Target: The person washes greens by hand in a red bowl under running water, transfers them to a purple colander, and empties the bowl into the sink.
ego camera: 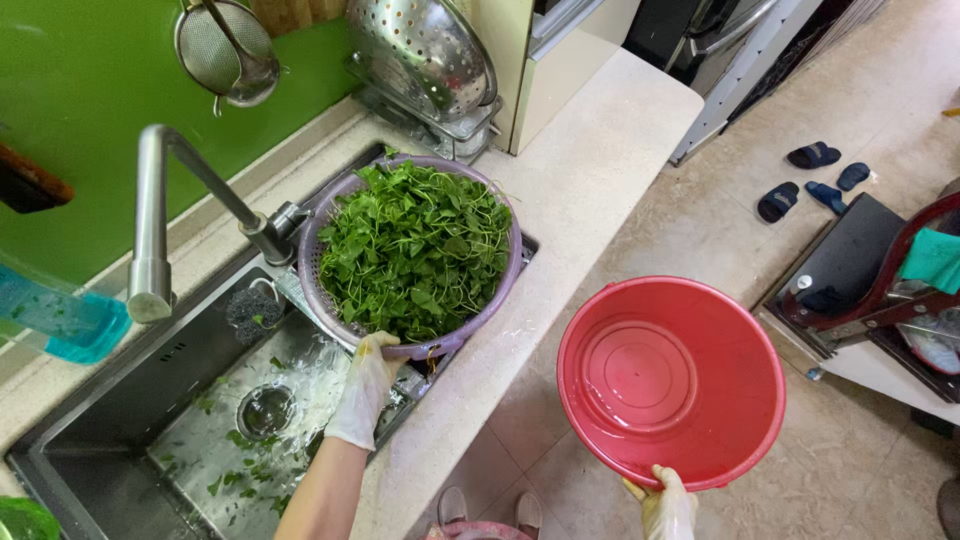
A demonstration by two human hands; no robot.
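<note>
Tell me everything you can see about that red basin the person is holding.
The red basin is round, deep and looks like glossy plastic, with raised concentric rings on its bottom. It is empty and looks wet inside. It is tipped so its inside faces the camera, held out over the tiled floor beside the counter. The gloved right hand grips its near rim; nothing else touches it.

The person wears thin, whitish, wrinkled disposable gloves on the left hand [365, 392] and right hand [668, 505], with forearms bare of sleeves.
</note>
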